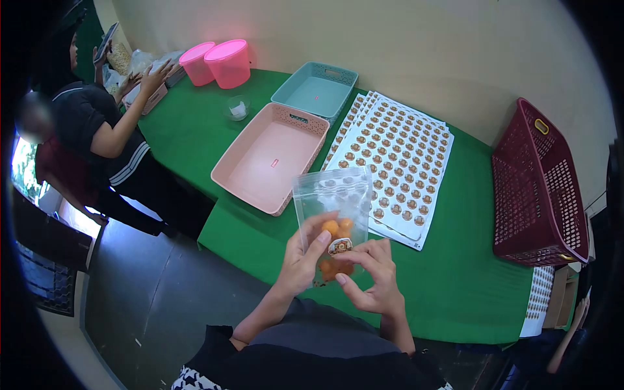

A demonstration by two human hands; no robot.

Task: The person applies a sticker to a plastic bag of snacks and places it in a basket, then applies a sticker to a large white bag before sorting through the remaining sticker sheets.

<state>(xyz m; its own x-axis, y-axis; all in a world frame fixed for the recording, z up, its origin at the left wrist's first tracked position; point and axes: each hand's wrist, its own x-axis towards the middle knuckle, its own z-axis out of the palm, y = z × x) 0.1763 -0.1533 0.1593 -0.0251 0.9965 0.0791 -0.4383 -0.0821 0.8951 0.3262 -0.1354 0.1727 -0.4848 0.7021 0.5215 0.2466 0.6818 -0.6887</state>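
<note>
A clear zip bag (333,188) hangs upright between my two hands, over the near edge of the green table. Several round orange pieces (331,227) lie in its lower part, and a round printed sticker (340,246) sits on its front. My left hand (304,255) grips the bag's left side, thumb in front. With its fingers at the sticker and its thumb low on the bag, my right hand (372,275) holds the right side. Sheets of round stickers (396,162) lie behind the bag.
On the green table (455,292) stand a pink tray (260,156), a teal tray (315,91), a small clear bowl (238,108) and two pink tubs (229,64). A maroon basket (539,188) is at the right. One person (97,117) stands at the left; another person's arm (570,335) shows at far right.
</note>
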